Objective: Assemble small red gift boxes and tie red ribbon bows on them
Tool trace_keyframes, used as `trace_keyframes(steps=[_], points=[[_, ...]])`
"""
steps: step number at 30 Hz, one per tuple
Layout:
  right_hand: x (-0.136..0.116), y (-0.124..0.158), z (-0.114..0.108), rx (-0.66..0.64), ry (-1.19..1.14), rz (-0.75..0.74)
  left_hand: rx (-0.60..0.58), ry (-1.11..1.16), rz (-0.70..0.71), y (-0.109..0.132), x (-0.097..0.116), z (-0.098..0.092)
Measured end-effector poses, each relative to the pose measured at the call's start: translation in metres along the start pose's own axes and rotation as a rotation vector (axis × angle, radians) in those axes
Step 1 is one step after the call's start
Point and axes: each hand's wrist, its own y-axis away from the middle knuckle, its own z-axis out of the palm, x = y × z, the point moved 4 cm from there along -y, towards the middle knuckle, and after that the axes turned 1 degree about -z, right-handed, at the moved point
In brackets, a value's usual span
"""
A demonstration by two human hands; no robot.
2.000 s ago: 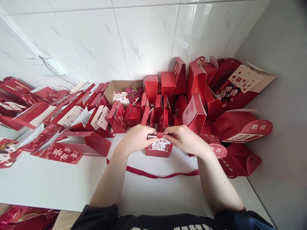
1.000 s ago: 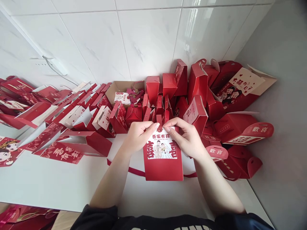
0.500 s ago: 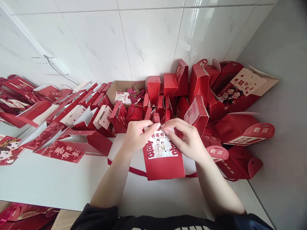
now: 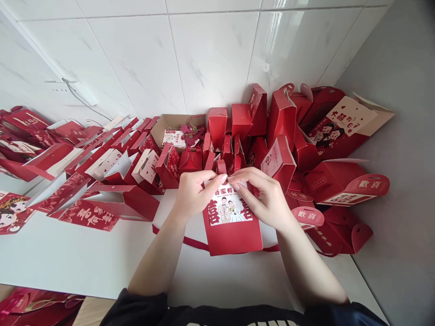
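A red paper gift bag (image 4: 235,241) lies on the table in front of me, with a white wedding card (image 4: 228,213) against its face. The card bears a printed couple and red characters. My left hand (image 4: 199,192) is closed in a pinch at the bag's top edge, its thumb by the head of the card. From the other side my right hand (image 4: 267,194) pinches the same edge, thumb and index finger near the card's upper corner. A bit of dark red shows between the fingertips. Dark red ribbon (image 4: 195,243) runs out from behind the bag on both sides.
Many red gift bags (image 4: 124,199) stand in rows on the left. More red gift boxes (image 4: 217,120) line the tiled wall and crowd the right side. A cardboard box (image 4: 166,122) behind my hands contains cards and ribbon pieces. Red items (image 4: 41,303) lie below the table's front-left edge.
The lower end of the bag has shifted very slightly to the right. Both hands keep their pinch at its top in nearly the same place.
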Motion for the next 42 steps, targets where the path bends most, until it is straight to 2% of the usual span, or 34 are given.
trace_keyframes(steps=[9, 14, 20, 23, 30, 37, 42], points=[[0.002, 0.001, 0.005, -0.052, -0.077, 0.028, 0.015, -0.043, 0.023, -0.002, 0.001, -0.004], [0.013, 0.002, 0.007, 0.043, -0.191, 0.255, -0.064, -0.066, 0.094, -0.001, 0.001, -0.004], [0.016, 0.004, 0.011, -0.025, -0.122, 0.347, -0.101, -0.211, 0.244, 0.003, 0.005, 0.001], [0.011, 0.005, 0.01, -0.013, -0.083, 0.311, -0.109, -0.22, 0.277, 0.004, 0.006, 0.003], [0.007, 0.005, 0.007, -0.014, -0.044, 0.199, -0.14, -0.161, 0.257, 0.003, 0.002, 0.002], [0.009, 0.002, 0.004, -0.107, 0.014, 0.158, -0.34, -0.203, 0.122, 0.004, 0.0, -0.006], [0.001, 0.003, 0.002, -0.116, 0.035, 0.097, -0.315, -0.226, 0.115, 0.006, 0.004, -0.007]])
